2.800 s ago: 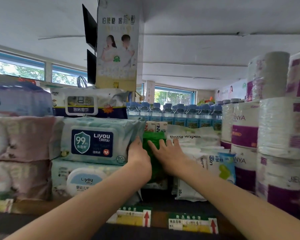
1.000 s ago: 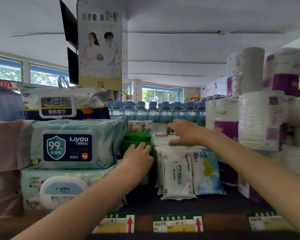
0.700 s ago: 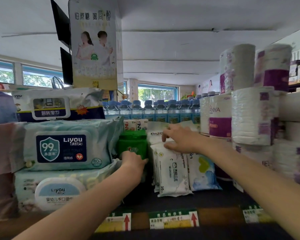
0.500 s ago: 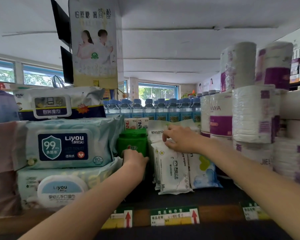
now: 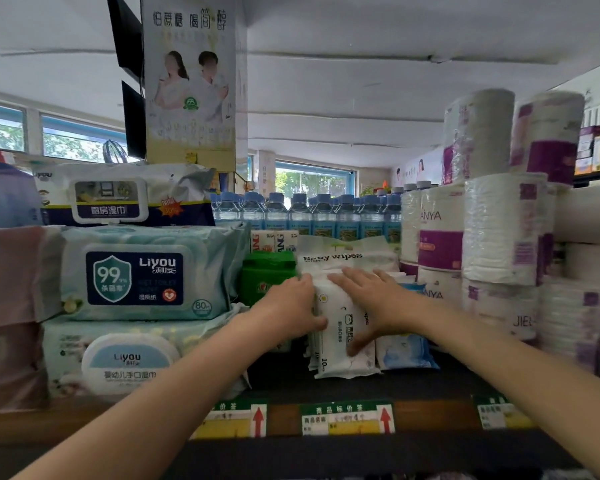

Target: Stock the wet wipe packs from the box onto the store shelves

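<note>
A small white wipe pack [image 5: 340, 344] stands upright at the front of a short row on the dark shelf [image 5: 326, 382]. My left hand [image 5: 291, 308] presses against the row's left side. My right hand [image 5: 371, 299] lies over the pack's top and front, thumb pointing down. The two hands clasp the row between them. A "Baby wipes" pack [image 5: 343, 258] stands behind, a green pack [image 5: 267, 271] to the left, and a blue-and-white pack [image 5: 404, 351] to the right. The box is out of view.
Large Liyou wipe packs [image 5: 142, 275] are stacked at left, with a kitchen-wipe pack [image 5: 118, 195] on top. Toilet-paper rolls [image 5: 499, 233] tower at right. Water bottles [image 5: 309, 213] line the back. Price tags [image 5: 347, 417] run along the shelf edge.
My left hand has moved right from the green pack onto the white packs' left side. My right hand has slid down from the packs' top onto the front one.
</note>
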Demonstrator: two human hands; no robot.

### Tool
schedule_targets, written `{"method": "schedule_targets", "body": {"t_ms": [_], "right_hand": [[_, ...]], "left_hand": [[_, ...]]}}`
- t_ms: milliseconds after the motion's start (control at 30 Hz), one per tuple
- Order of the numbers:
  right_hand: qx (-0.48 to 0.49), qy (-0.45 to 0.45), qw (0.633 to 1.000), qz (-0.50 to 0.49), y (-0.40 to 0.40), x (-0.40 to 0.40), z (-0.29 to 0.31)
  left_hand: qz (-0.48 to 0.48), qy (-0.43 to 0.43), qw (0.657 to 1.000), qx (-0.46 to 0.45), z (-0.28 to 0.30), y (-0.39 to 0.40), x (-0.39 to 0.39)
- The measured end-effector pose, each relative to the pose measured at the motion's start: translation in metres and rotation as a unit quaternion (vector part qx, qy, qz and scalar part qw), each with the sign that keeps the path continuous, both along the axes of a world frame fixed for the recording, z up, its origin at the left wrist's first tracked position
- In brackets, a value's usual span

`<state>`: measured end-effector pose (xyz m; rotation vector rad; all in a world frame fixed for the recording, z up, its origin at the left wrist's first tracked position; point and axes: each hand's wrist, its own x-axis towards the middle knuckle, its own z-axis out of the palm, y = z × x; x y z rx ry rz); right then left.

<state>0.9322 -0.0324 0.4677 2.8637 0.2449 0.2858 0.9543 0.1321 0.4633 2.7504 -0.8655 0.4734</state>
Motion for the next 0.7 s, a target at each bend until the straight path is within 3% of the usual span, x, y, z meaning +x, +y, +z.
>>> {"method": "schedule_targets", "body": {"t_ms": [100, 367, 467, 533, 700], "right_hand": [[-0.024, -0.032, 0.999, -0.011, 0.009, 0.004, -0.005], [0.0, -0.056, 0.998, 0.015, 0.013, 0.006, -0.008], [0.054, -0.036, 0.998, 0.016, -0.008, -0.005, 0.007], [0.042, -0.024, 0.999, -0.002, -0.021, -0.014, 0.016], [-0.012, 0.02, 0.995, -0.098, -0.041, -0.02, 0.011]], "left_hand": [[-0.002, 0.056, 0.998, -0.027, -0.006, -0.006, 0.005], [0.022, 0.007, 1.0, -0.018, -0.006, -0.002, 0.005], [0.039, -0.078, 0.996, 0.021, 0.0, 0.001, 0.0], [0.022, -0.112, 0.992, 0.056, 0.003, -0.001, -0.004], [0.0, -0.033, 0.984, 0.173, 0.0, -0.025, -0.005]]}}
